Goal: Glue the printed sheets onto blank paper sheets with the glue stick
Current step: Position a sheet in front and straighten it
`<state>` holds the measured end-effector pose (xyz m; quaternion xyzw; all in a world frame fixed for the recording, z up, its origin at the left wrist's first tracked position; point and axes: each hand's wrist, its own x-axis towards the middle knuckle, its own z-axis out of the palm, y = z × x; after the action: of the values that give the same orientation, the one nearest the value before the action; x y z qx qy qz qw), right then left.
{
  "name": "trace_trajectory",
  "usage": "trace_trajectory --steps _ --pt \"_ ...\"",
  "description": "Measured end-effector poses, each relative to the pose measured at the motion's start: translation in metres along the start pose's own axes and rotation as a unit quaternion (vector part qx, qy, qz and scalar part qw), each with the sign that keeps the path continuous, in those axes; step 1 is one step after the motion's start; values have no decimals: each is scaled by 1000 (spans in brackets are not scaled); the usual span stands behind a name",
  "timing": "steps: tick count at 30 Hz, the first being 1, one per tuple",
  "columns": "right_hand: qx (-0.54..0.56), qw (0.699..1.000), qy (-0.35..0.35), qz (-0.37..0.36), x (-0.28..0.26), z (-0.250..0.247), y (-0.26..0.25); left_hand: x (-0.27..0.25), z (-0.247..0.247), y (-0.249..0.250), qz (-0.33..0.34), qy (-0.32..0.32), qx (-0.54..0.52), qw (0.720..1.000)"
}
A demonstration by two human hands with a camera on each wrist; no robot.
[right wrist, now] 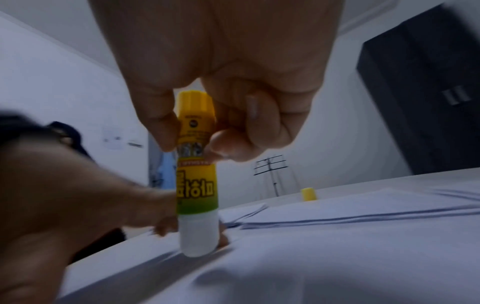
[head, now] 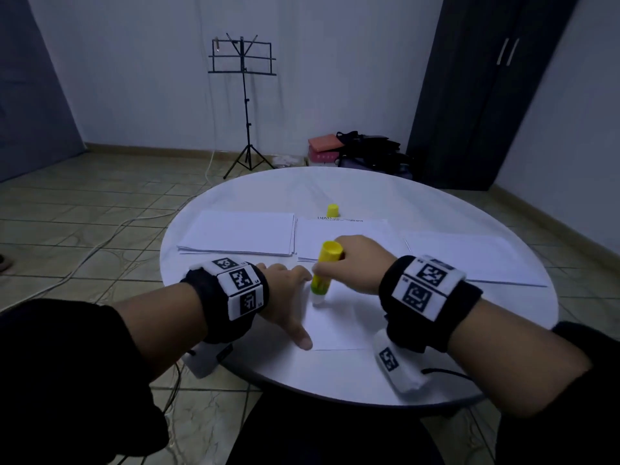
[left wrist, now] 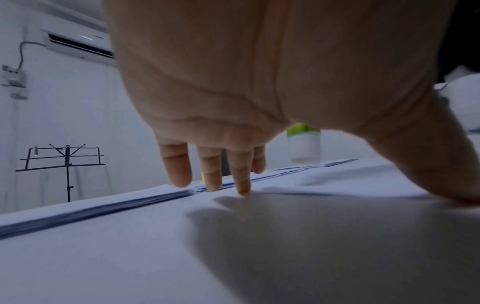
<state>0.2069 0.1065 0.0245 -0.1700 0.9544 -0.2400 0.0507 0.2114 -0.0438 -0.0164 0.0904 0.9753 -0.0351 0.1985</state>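
A yellow-green glue stick stands tip down on a white sheet near the table's front edge. My right hand grips its upper barrel with curled fingers. My left hand lies flat with straight fingers on the sheet's left edge, just left of the stick; its white tip shows past the palm. A blank paper stack lies at the left, a stack with print at its far edge in the middle. The yellow cap stands behind.
More white sheets lie on the right of the round white table. A white marker block rests at the front edge under my right wrist. A music stand and bags are on the floor beyond.
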Motion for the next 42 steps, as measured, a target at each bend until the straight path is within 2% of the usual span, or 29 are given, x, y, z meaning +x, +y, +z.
trace_trajectory --steps 7,11,16,23,28,30,36,42 --pt "-54 996 -55 -53 -19 11 -9 0 -3 6 22 -2 40 999" --pt "-67 995 -62 -48 -34 3 7 0 -7 13 30 -9 63 998" --pt "-74 996 -53 6 -55 -20 46 5 -16 19 17 -43 108 993" --pt "-59 993 -56 88 -70 -54 93 3 -23 32 32 -39 139 989" --pt "-27 989 45 136 -44 -58 102 5 -26 37 24 -63 100 993" --pt "-14 987 57 150 -31 -57 104 5 -27 40 25 -76 109 991" --pt "-13 979 28 202 -20 -53 108 6 -29 45 20 -92 129 987" --pt "-4 979 -25 203 -49 -61 112 7 -28 44 21 -83 129 988"
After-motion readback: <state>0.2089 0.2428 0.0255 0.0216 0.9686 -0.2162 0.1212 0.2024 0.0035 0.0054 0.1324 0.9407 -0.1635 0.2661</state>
